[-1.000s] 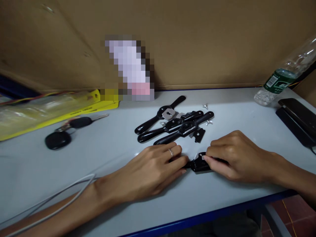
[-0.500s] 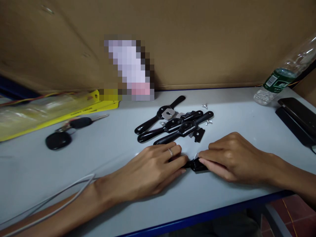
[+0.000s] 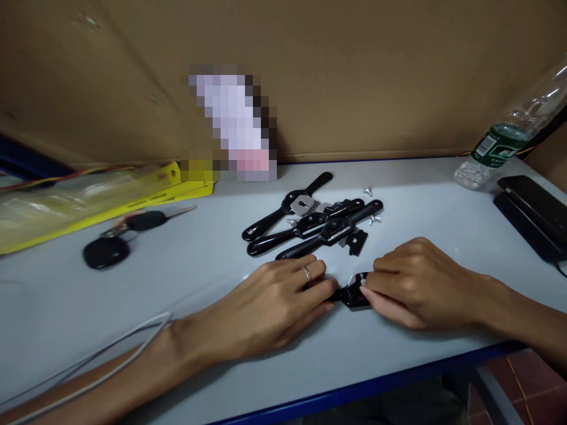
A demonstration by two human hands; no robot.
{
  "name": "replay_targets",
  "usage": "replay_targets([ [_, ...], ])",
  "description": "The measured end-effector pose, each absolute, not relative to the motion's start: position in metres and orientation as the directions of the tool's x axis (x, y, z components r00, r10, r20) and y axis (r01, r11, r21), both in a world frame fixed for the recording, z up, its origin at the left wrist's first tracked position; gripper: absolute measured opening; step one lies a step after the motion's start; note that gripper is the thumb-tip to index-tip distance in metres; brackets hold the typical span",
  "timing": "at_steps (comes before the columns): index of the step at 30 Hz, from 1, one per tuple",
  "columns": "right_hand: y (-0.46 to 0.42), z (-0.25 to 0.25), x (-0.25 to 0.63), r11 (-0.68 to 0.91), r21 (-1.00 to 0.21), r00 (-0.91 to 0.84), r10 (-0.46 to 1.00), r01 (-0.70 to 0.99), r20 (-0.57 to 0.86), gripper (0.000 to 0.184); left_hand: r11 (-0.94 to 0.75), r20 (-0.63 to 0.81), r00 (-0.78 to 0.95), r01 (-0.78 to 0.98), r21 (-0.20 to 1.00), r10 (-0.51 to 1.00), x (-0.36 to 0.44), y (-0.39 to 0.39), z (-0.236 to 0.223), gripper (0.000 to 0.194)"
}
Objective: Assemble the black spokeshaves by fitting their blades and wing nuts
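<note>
the black tool [image 3: 353, 297] lies on the table [image 3: 190, 265] between the hands; the left hand [image 3: 283, 301] has its fingers curled closed over one end, seemingly to steady it. the right hand [image 3: 419, 289] pinches thumb and forefinger together at the tool's body, apparently on a small silver fastener [image 3: 363, 282], mostly hidden. three similar tools [image 3: 339, 229] and loose wing screws [image 3: 374, 220] lie just beyond, perhaps placed there for easy reach.

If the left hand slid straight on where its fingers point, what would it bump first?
Probably the middle of the black spokeshave that the left hand holds by one end; the right hand comes just beyond, though depth is unclear.
</note>
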State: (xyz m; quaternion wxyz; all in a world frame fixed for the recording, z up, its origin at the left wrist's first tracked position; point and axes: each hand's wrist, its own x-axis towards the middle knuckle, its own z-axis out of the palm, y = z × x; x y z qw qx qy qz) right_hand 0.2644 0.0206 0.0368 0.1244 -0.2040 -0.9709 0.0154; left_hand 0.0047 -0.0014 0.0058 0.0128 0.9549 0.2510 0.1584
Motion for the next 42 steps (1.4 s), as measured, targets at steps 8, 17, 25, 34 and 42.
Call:
replay_targets([
  [8,0.021,0.039,0.264,0.907,-0.026,-0.881,0.415,0.420,0.226,0.038,-0.874,0.301,0.824,0.478,0.086,0.480,0.006,-0.001,0.007,0.028],
  [17,0.022,0.045,0.263,0.877,-0.219,-0.871,0.465,0.429,0.157,0.037,-0.875,0.296,0.826,0.476,0.090,0.480,0.005,-0.002,0.007,0.024],
  [25,0.030,0.064,0.279,0.774,-0.257,-0.815,0.550,0.579,-0.181,0.035,-0.828,0.248,0.790,0.542,0.144,0.561,0.004,-0.002,0.008,0.030],
  [34,0.030,0.060,0.271,0.786,-0.273,-0.832,0.512,0.554,-0.214,0.040,-0.852,0.251,0.816,0.518,0.081,0.520,0.005,-0.001,0.008,0.036],
  [42,0.028,0.060,0.271,0.804,-0.253,-0.842,0.498,0.538,-0.207,0.033,-0.847,0.239,0.814,0.520,0.106,0.530,0.006,-0.002,0.010,0.033],
])
